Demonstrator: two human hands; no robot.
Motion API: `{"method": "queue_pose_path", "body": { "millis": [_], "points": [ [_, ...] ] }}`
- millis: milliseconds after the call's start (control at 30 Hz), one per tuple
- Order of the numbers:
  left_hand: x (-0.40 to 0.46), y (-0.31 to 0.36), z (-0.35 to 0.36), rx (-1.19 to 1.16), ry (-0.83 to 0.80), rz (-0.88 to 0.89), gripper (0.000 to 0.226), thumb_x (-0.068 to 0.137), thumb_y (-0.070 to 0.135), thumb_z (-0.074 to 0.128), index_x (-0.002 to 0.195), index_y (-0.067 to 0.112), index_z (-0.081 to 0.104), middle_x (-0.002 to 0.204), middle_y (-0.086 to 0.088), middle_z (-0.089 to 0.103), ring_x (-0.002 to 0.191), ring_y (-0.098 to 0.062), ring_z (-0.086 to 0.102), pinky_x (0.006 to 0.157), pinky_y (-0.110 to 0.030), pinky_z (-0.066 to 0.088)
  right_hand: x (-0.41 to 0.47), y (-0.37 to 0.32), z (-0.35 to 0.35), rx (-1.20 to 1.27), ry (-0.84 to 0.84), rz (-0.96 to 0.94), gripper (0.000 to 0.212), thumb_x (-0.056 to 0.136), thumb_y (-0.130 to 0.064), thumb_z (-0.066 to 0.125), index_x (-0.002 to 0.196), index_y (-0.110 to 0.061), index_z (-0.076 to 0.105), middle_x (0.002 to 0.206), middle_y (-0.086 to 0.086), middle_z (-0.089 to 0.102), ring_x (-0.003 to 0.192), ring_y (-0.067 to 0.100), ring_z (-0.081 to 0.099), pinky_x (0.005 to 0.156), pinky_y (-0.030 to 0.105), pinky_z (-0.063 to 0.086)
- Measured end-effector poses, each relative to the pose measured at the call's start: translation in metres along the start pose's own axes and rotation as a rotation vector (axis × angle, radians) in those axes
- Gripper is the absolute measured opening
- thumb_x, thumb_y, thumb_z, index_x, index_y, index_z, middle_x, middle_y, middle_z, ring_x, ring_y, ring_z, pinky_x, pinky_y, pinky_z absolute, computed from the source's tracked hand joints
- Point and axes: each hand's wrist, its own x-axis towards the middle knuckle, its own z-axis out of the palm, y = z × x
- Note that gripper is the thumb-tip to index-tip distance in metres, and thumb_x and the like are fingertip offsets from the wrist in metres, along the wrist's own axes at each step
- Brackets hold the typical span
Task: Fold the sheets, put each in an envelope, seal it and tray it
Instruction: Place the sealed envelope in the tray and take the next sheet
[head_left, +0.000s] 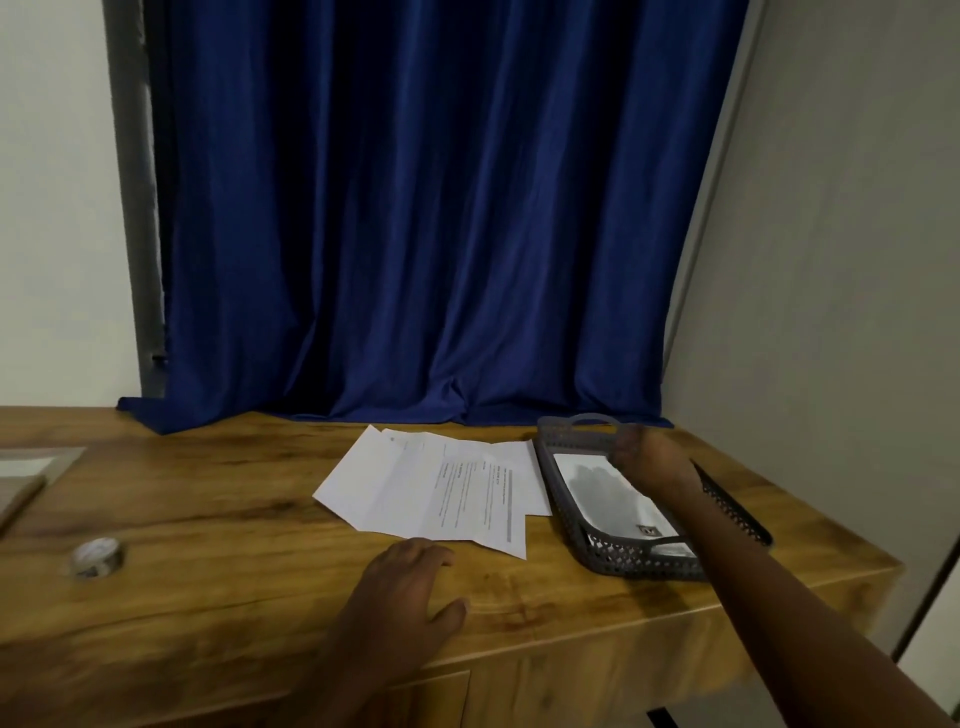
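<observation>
Several white sheets (436, 488), some printed, lie fanned out on the wooden desk (208, 519). To their right stands a grey perforated tray (613, 556) holding a white envelope (592, 493). My right hand (649, 457) hovers over the far part of the tray, above the envelope, blurred; whether it touches the envelope I cannot tell. My left hand (405, 587) rests flat on the desk just in front of the sheets, fingers apart, holding nothing.
A roll of tape (97, 557) sits at the left of the desk. A blue curtain (415, 234) hangs behind and drapes onto the desk's back edge. A wall rises on the right. A flat pale object (26, 473) lies at the far left.
</observation>
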Motion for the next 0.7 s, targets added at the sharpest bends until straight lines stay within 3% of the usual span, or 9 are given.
{"method": "queue_pose_path", "body": {
  "millis": [133,200,267,367,467,700],
  "points": [
    [0.000,-0.001,-0.002,-0.025,-0.007,-0.005,0.061,0.085,0.070,0.046,0.138,0.040,0.045,0.142,0.019,0.046,0.129,-0.003,0.040,0.109,-0.024,0.038,-0.022,-0.057,0.015,0.280,-0.052,-0.305,0.010,0.091,-0.032,0.068,0.093,-0.023,0.070,0.090,-0.012,0.065,0.083,0.009,0.062,0.081,0.033,0.051],
    [-0.002,0.000,-0.005,-0.055,-0.011,-0.015,0.061,0.086,0.068,0.050,0.139,0.039,0.044,0.141,0.018,0.047,0.128,-0.004,0.041,0.109,-0.023,0.038,-0.038,-0.082,0.034,0.275,-0.125,-0.416,0.031,0.087,-0.044,0.072,0.112,-0.028,0.068,0.113,-0.015,0.063,0.105,0.007,0.060,0.096,0.035,0.051],
    [-0.003,0.002,-0.008,-0.085,-0.006,-0.039,0.061,0.086,0.065,0.054,0.140,0.039,0.043,0.142,0.017,0.047,0.128,-0.005,0.042,0.108,-0.024,0.039,-0.056,-0.104,0.054,0.116,-0.209,-0.530,0.062,0.083,-0.054,0.073,0.138,-0.031,0.055,0.139,-0.011,0.053,0.129,0.011,0.049,0.112,0.037,0.041],
    [-0.006,0.003,-0.013,-0.118,0.039,-0.076,0.060,0.086,0.064,0.056,0.140,0.040,0.042,0.142,0.019,0.047,0.126,-0.003,0.043,0.106,-0.022,0.041,-0.074,-0.126,0.085,-0.292,-0.269,-0.671,0.081,0.083,-0.054,0.068,0.153,-0.034,0.032,0.164,0.000,0.028,0.151,0.025,0.025,0.122,0.047,0.024],
    [-0.009,0.001,-0.015,-0.145,0.052,-0.093,0.060,0.087,0.061,0.058,0.140,0.040,0.042,0.143,0.018,0.047,0.127,-0.003,0.043,0.107,-0.021,0.041,-0.081,-0.136,0.100,-0.411,-0.323,-0.635,0.078,0.088,-0.039,0.066,0.155,-0.031,0.027,0.165,0.006,0.023,0.152,0.030,0.019,0.122,0.050,0.021],
    [-0.012,0.005,-0.021,-0.140,0.106,-0.068,0.056,0.088,0.054,0.059,0.139,0.038,0.044,0.143,0.019,0.042,0.128,-0.003,0.040,0.111,-0.024,0.040,-0.086,-0.134,0.110,-0.473,-0.227,-0.649,0.042,0.098,-0.028,0.044,0.139,-0.026,0.053,0.147,0.005,0.050,0.136,0.028,0.042,0.107,0.046,0.041]
  ]
}}
